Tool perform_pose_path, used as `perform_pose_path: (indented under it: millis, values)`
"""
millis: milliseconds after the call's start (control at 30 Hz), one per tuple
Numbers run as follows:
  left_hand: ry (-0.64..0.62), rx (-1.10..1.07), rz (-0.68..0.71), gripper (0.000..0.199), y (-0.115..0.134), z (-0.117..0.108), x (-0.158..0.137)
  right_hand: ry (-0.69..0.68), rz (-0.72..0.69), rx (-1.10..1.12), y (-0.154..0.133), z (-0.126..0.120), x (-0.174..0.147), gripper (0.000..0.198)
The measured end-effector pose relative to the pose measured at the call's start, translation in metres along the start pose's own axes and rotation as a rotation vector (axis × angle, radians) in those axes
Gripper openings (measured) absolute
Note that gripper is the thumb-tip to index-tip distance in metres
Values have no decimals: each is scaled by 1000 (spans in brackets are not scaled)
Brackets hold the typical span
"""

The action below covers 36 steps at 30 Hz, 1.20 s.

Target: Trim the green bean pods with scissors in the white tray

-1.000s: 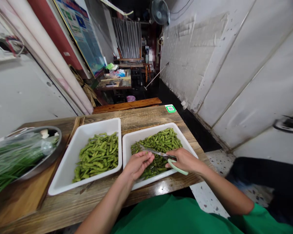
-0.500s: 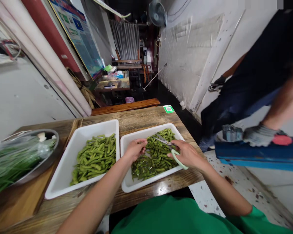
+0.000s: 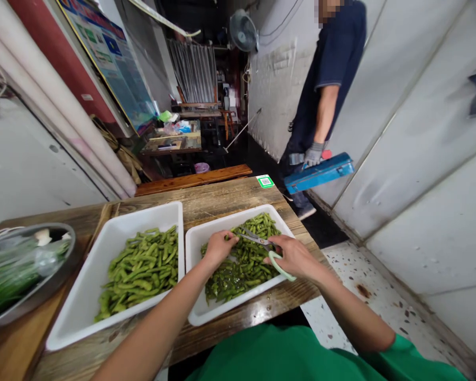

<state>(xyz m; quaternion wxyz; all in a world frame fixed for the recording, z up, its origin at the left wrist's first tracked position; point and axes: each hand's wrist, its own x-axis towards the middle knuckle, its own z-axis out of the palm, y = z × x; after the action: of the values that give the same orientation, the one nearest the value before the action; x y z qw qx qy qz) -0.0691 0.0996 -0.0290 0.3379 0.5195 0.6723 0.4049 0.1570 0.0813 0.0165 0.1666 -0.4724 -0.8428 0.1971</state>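
Observation:
My right hand (image 3: 291,255) grips scissors (image 3: 257,239) with pale green handles, their blades parted and pointing left over the right white tray (image 3: 206,316). Beside the blade tips, my left hand (image 3: 220,247) is closed in a pinch on an edamame pod, mostly hidden by the fingers. Under both hands, wet green edamame pods (image 3: 238,275) fill much of that tray. A second white tray (image 3: 77,296) stands to the left, with a heap of edamame pods (image 3: 143,270) in it.
A metal bowl (image 3: 72,248) with bagged green stalks sits at the table's left. A QR-code card (image 3: 265,181) lies at the wooden table's far corner. Beyond the table's right side, a person (image 3: 321,100) wearing a grey glove carries a blue toolbox (image 3: 321,173).
The other person has moved away down the passage with the blue toolbox. My view has shifted slightly right. Both my hands stay over the right tray, scissors still held.

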Motion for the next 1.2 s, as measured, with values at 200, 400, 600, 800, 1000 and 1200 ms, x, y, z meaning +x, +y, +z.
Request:
perform_pose_path:
  millis: [200,400,600,800,1000,1200]
  values:
    - [-145,-296,-80,23,6,-9,-26,-3,-12,14,-5,5,2,51]
    - [-210,-480,-184,29,19,-30,-41,6,-23,6,-7,8,3,50]
    - [-289,-654,-140,24,23,-45,-51,21,3,15,-5,6,2,48]
    - [-326,-626,-105,33,30,-46,-59,26,-12,45,-7,7,2,46]
    - [-230,-642,-148,37,28,-43,-57,28,-38,67,-15,3,0,44]
    - [-188,-624,-195,37,29,-40,-57,-30,-79,169,-21,6,-1,46]
